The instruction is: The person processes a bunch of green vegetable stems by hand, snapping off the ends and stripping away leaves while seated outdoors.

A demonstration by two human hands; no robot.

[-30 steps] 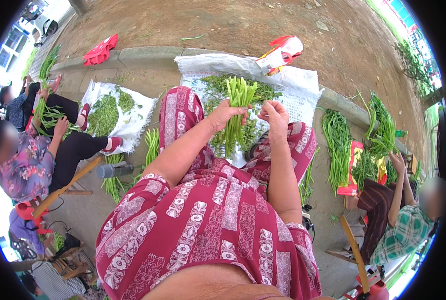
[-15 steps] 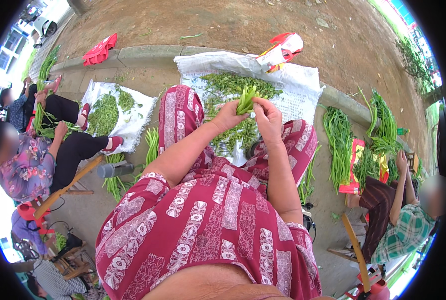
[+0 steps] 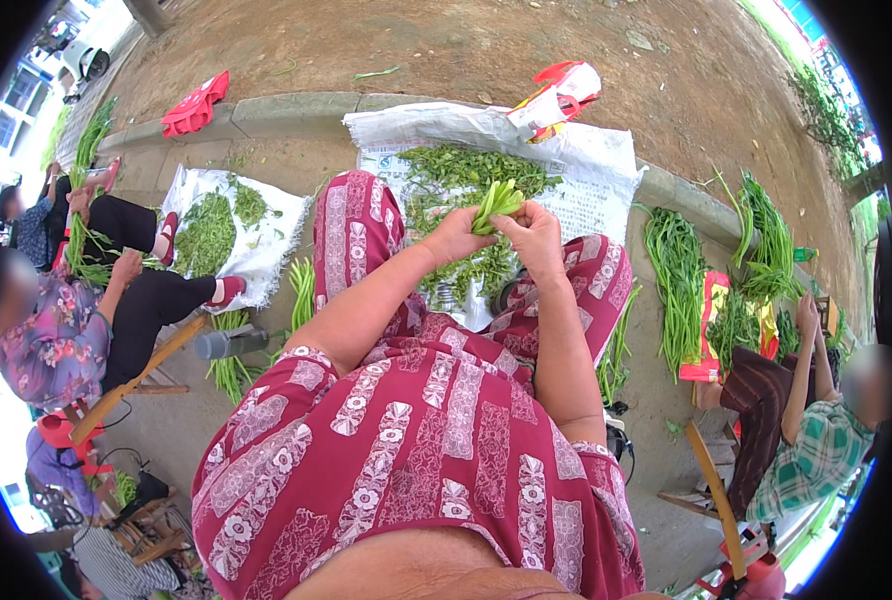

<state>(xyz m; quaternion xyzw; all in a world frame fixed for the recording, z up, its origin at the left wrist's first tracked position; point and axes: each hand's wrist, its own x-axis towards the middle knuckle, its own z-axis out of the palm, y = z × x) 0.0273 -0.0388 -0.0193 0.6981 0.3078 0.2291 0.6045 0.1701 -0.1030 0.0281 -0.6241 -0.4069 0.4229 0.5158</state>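
My left hand point(image 3: 453, 238) is wrapped round a small bunch of pale green vegetable stems point(image 3: 500, 202), whose cut-looking ends point up and away from me. My right hand point(image 3: 536, 240) is closed at the bunch's right side, thumb and fingers pinching against the stems; the exact grip is partly hidden. Both hands hover between my knees, above a white woven sack point(image 3: 598, 195) spread on the ground. Loose picked green leaves point(image 3: 471, 170) cover much of that sack, some lying below my hands.
Long green stems point(image 3: 673, 290) lie at the right, near a seated person in a green checked shirt point(image 3: 806, 465). At the left, another seated person point(image 3: 51, 325) is beside a white sheet point(image 3: 266, 240) with leaves. A red-and-white bag point(image 3: 556, 105) rests on the far kerb point(image 3: 296, 108).
My right hand has shifted slightly left and its fingers press closer to the bunch. The left hand keeps its hold, nearly unmoved. The person at the right has shifted their hands slightly.
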